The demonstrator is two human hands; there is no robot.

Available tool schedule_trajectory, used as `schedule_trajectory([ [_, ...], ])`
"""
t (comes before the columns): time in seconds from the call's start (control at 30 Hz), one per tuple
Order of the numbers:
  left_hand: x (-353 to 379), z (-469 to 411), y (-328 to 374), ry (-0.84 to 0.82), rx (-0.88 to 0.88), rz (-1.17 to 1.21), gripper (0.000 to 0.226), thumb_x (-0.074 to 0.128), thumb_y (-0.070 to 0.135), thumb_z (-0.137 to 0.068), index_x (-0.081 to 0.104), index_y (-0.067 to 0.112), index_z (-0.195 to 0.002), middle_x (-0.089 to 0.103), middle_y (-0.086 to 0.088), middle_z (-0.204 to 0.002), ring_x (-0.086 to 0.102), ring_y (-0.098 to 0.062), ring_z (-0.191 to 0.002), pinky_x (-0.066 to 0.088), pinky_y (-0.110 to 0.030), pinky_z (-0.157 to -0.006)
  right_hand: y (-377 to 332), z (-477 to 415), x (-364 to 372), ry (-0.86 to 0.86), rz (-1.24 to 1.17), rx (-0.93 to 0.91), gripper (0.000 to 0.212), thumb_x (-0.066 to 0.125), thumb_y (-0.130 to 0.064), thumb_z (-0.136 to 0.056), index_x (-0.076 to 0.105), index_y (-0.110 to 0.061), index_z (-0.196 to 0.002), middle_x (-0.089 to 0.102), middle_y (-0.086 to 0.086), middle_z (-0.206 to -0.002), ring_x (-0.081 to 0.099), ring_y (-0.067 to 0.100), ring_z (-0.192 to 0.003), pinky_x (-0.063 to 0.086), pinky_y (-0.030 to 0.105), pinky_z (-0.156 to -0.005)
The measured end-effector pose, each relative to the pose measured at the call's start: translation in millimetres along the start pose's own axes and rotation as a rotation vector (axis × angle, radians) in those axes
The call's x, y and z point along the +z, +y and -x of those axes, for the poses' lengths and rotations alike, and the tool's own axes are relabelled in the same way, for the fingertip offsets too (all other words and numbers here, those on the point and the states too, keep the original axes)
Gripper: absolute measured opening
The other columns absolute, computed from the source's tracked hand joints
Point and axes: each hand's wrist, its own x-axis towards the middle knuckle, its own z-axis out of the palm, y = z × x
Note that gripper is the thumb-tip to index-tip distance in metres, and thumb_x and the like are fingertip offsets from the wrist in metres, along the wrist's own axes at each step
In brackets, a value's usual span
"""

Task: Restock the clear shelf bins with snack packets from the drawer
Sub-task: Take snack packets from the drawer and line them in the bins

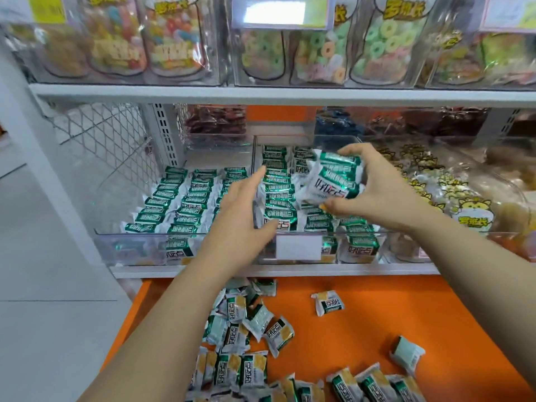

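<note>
Two clear shelf bins sit side by side, the left bin (127, 242) and the middle bin (359, 236), both lined with rows of green-and-white snack packets (185, 198). My right hand (380, 192) grips a small stack of the same packets (333, 178) above the middle bin. My left hand (243, 216) reaches over the divider between the bins with fingers spread, its thumb touching a packet row. Below, the orange drawer (377, 329) holds several loose packets (249, 323), some face down.
To the right a third clear bin (478, 198) holds yellow cat-print packets. The shelf above carries clear bins of ring gummies (322, 53). A white wire mesh panel (110, 134) closes the shelf's left end. Grey floor lies at left.
</note>
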Motion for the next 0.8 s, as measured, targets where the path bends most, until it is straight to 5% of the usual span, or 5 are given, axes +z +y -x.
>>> schedule_trajectory([
  [0.13, 0.6, -6.9, -21.3, -0.032, -0.046, -0.140, 0.061, 0.056, 0.025, -0.094, 0.027, 0.028, -0.148, 0.020, 0.008, -0.154, 0.020, -0.010, -0.141, 0.013, -0.018, -0.107, 31.6, -38.1, 7.0, 0.034, 0.190, 0.107, 0.083, 0.084, -0.030, -0.065, 0.036, -0.025, -0.133, 0.043, 0.010, -0.125, 0.050, 0.023, -0.105, 0.046, 0.038, -0.091],
  [0.33, 2.8, -5.7, -32.2, -0.061, -0.080, -0.080, 0.059, 0.050, 0.028, -0.097, 0.021, 0.035, -0.149, 0.019, 0.016, -0.155, 0.026, -0.005, -0.138, 0.020, -0.024, -0.112, 54.7, -71.9, 29.9, -0.081, 0.311, 0.129, 0.083, 0.081, -0.025, -0.069, 0.034, -0.019, -0.137, 0.046, 0.014, -0.124, 0.046, 0.019, -0.092, 0.036, 0.027, -0.078],
  [0.6, 2.5, -6.3, -38.7, -0.085, -0.057, -0.067, 0.061, 0.047, 0.025, -0.098, 0.017, 0.041, -0.148, 0.015, 0.021, -0.154, 0.026, -0.002, -0.138, 0.027, -0.027, -0.113, 57.7, -95.4, 46.8, -0.330, 0.192, 0.105, 0.077, 0.076, -0.021, -0.079, 0.032, -0.020, -0.143, 0.045, 0.014, -0.139, 0.057, 0.028, -0.108, 0.044, 0.025, -0.082],
  [0.7, 2.2, -5.8, -39.7, -0.101, -0.056, -0.068, 0.063, 0.048, 0.026, -0.098, 0.014, 0.043, -0.148, 0.012, 0.022, -0.155, 0.025, -0.002, -0.139, 0.026, -0.028, -0.114, 62.4, -104.1, 39.5, -0.362, 0.471, 0.080, 0.085, 0.074, -0.046, -0.076, 0.030, -0.031, -0.147, 0.035, 0.012, -0.151, 0.035, 0.033, -0.134, 0.029, 0.039, -0.109],
  [0.8, 2.5, -5.9, -41.2, -0.108, -0.059, -0.059, 0.065, 0.049, 0.026, -0.098, 0.012, 0.044, -0.148, 0.010, 0.023, -0.155, 0.024, -0.002, -0.139, 0.025, -0.027, -0.113, 52.1, -98.7, 43.8, -0.280, 0.784, -0.020, 0.082, 0.064, -0.054, -0.082, 0.023, -0.035, -0.149, 0.013, 0.007, -0.160, 0.010, 0.036, -0.144, 0.014, 0.052, -0.115],
])
